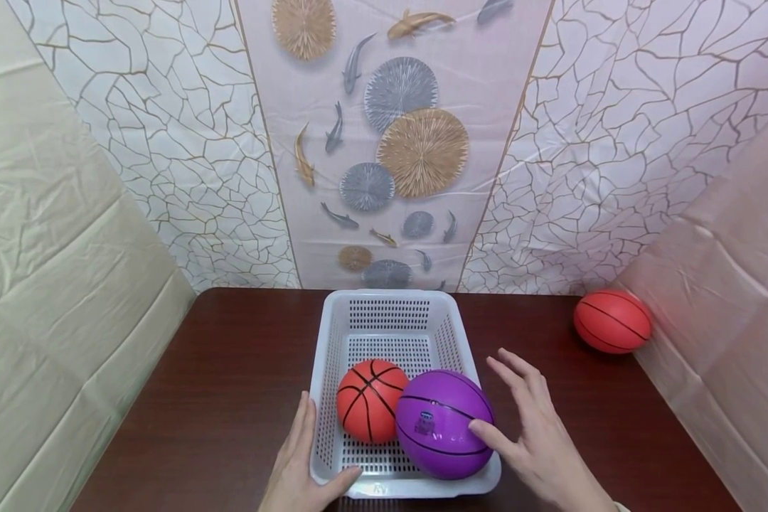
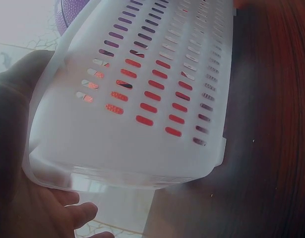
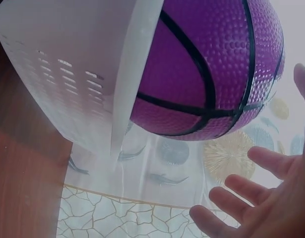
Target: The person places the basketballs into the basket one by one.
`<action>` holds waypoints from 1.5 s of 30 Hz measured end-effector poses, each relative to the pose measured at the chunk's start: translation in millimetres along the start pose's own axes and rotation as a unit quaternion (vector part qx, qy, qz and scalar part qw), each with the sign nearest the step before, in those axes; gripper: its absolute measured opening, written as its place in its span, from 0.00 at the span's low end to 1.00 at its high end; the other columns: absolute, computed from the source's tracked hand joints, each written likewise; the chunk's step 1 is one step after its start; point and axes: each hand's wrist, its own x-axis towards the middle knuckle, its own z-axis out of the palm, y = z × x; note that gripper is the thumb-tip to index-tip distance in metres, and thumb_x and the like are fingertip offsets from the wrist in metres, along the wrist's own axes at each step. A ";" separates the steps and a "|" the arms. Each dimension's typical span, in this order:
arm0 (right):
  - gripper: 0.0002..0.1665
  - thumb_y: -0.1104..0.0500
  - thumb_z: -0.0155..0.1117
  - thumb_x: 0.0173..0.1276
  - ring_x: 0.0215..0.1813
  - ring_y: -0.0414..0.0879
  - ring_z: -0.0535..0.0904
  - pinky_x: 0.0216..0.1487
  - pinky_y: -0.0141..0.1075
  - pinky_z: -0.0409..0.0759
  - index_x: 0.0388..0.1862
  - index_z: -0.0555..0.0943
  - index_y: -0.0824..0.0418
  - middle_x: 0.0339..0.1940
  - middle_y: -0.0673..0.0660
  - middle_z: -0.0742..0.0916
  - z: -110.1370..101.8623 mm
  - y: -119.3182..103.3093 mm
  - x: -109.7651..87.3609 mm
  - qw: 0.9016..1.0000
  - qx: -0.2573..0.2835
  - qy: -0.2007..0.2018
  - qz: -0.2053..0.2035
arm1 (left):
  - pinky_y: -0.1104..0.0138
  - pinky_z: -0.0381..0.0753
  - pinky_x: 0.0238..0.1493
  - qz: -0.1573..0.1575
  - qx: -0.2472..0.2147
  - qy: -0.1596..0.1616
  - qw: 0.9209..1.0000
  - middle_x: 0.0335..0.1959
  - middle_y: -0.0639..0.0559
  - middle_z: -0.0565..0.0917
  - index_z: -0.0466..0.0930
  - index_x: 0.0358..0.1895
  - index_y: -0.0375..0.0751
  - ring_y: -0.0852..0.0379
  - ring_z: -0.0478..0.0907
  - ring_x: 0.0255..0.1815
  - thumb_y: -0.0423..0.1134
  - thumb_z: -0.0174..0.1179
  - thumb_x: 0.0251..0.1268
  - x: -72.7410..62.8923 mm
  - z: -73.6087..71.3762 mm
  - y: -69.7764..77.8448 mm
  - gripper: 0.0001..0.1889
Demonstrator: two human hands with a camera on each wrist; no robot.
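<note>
A white plastic basket with slotted walls stands on the table. In its near half, an orange-red basketball sits left of a larger purple ball, which overlaps the near right rim. My left hand rests at the basket's near left corner, fingers extended along the outer wall, thumb over the front rim. My right hand is spread beside the purple ball; in the head view its thumb overlaps the ball. The right wrist view shows a gap between the fingers and the purple ball.
A red ball lies at the table's far right, against the beige side curtain. The dark wood table extends on both sides of the basket. A patterned cloth hangs along the back edge.
</note>
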 end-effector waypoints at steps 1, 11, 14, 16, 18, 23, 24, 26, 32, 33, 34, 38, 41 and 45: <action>0.51 0.49 0.78 0.54 0.72 0.47 0.57 0.62 0.35 0.63 0.74 0.63 0.45 0.75 0.50 0.61 -0.4 0.8 0.0 1.000 -0.001 0.001 0.000 | 0.33 0.64 0.58 -0.001 0.000 0.000 1.000 0.79 0.53 0.47 0.51 0.77 0.38 0.35 0.57 0.72 0.64 0.72 0.43 0.1 -0.1 0.0 0.61; 0.47 0.63 0.75 0.55 0.72 0.50 0.56 0.65 0.23 0.51 0.73 0.66 0.54 0.73 0.56 0.65 -18.8 23.3 9.9 0.998 0.027 0.059 -0.025 | 0.33 0.63 0.59 -0.005 -0.002 -0.003 1.000 0.80 0.53 0.46 0.50 0.77 0.39 0.37 0.56 0.73 0.65 0.72 0.43 1.1 -0.3 -0.6 0.61; 0.44 0.65 0.73 0.55 0.71 0.52 0.57 0.66 0.24 0.51 0.72 0.68 0.57 0.72 0.60 0.66 -30.9 40.1 17.5 0.994 0.022 0.101 -0.026 | 0.33 0.63 0.59 -0.009 -0.002 -0.007 1.000 0.80 0.52 0.46 0.49 0.77 0.40 0.37 0.55 0.73 0.65 0.72 0.43 1.2 -0.3 -0.2 0.61; 0.42 0.65 0.72 0.55 0.70 0.55 0.58 0.66 0.25 0.51 0.71 0.69 0.59 0.71 0.63 0.67 -40.4 52.8 23.8 0.991 0.013 0.130 -0.022 | 0.33 0.63 0.60 -0.012 -0.001 -0.009 1.000 0.80 0.52 0.46 0.49 0.78 0.40 0.38 0.55 0.74 0.66 0.71 0.43 1.2 -0.3 -0.1 0.61; 0.41 0.64 0.72 0.56 0.69 0.59 0.58 0.68 0.28 0.51 0.70 0.69 0.61 0.69 0.66 0.67 -50.3 65.9 30.3 0.988 0.001 0.155 -0.016 | 0.34 0.62 0.60 -0.014 -0.002 -0.009 1.000 0.79 0.52 0.46 0.49 0.78 0.40 0.38 0.54 0.74 0.66 0.71 0.43 1.1 -0.4 0.0 0.61; 0.42 0.62 0.72 0.58 0.69 0.61 0.58 0.65 0.52 0.58 0.71 0.67 0.61 0.70 0.65 0.67 -72.3 98.8 44.2 0.980 -0.034 0.193 0.041 | 0.34 0.63 0.60 -0.017 -0.003 -0.011 1.000 0.80 0.53 0.46 0.49 0.78 0.41 0.37 0.55 0.73 0.66 0.71 0.43 1.2 -1.1 0.4 0.61; 0.42 0.61 0.72 0.59 0.70 0.61 0.58 0.62 0.57 0.60 0.72 0.66 0.61 0.70 0.64 0.67 -75.7 105.5 46.5 0.978 -0.044 0.197 0.059 | 0.34 0.63 0.60 -0.018 -0.003 -0.012 1.000 0.80 0.53 0.46 0.49 0.78 0.41 0.37 0.55 0.73 0.66 0.71 0.43 1.3 -1.3 0.5 0.61; 0.43 0.58 0.71 0.60 0.71 0.59 0.57 0.57 0.63 0.63 0.73 0.64 0.59 0.71 0.63 0.66 -81.8 118.6 50.8 0.973 -0.066 0.196 0.104 | 0.34 0.63 0.60 -0.020 -0.003 -0.014 1.000 0.80 0.53 0.46 0.49 0.78 0.41 0.36 0.55 0.73 0.67 0.71 0.44 1.6 -1.6 0.8 0.61; 0.46 0.49 0.67 0.64 0.73 0.62 0.51 0.60 0.70 0.57 0.76 0.57 0.58 0.73 0.66 0.60 -90.7 153.3 62.5 0.961 -0.100 0.171 0.195 | 0.33 0.62 0.59 -0.024 -0.006 -0.020 0.999 0.80 0.53 0.45 0.49 0.78 0.40 0.36 0.54 0.73 0.67 0.70 0.44 1.7 -1.8 1.3 0.61; 0.47 0.48 0.66 0.65 0.73 0.62 0.50 0.61 0.69 0.56 0.76 0.57 0.59 0.74 0.66 0.59 -90.6 157.2 63.9 0.959 -0.099 0.170 0.203 | 0.32 0.62 0.59 -0.023 -0.006 -0.020 1.000 0.80 0.53 0.45 0.49 0.78 0.40 0.36 0.54 0.73 0.66 0.70 0.44 1.4 -1.8 1.3 0.61; 0.47 0.48 0.66 0.65 0.74 0.62 0.50 0.62 0.69 0.54 0.76 0.56 0.59 0.74 0.66 0.59 -90.2 160.4 65.3 0.958 -0.097 0.170 0.211 | 0.32 0.62 0.59 -0.022 -0.006 -0.020 1.000 0.80 0.52 0.46 0.49 0.78 0.40 0.36 0.53 0.74 0.66 0.70 0.44 1.2 -1.9 1.3 0.61; 0.49 0.44 0.64 0.65 0.74 0.61 0.49 0.64 0.68 0.53 0.77 0.53 0.59 0.74 0.66 0.57 -86.0 167.7 72.6 0.952 -0.090 0.172 0.236 | 0.32 0.62 0.59 -0.023 -0.002 -0.021 1.000 0.80 0.53 0.45 0.48 0.78 0.41 0.36 0.54 0.74 0.66 0.70 0.44 1.4 -2.1 1.3 0.61; 0.51 0.41 0.63 0.65 0.74 0.62 0.48 0.65 0.68 0.52 0.78 0.52 0.60 0.75 0.66 0.56 -82.6 174.3 79.7 0.949 -0.092 0.169 0.249 | 0.32 0.62 0.59 -0.026 0.002 -0.020 0.999 0.80 0.54 0.45 0.48 0.78 0.43 0.36 0.54 0.73 0.66 0.70 0.44 2.1 -1.9 1.7 0.61; 0.54 0.37 0.63 0.63 0.73 0.63 0.47 0.63 0.68 0.51 0.77 0.51 0.60 0.74 0.67 0.55 -78.4 189.5 85.3 0.944 -0.108 0.165 0.266 | 0.33 0.62 0.59 -0.019 0.004 -0.013 1.000 0.80 0.53 0.46 0.49 0.78 0.41 0.37 0.55 0.73 0.66 0.71 0.44 1.6 -2.1 1.6 0.61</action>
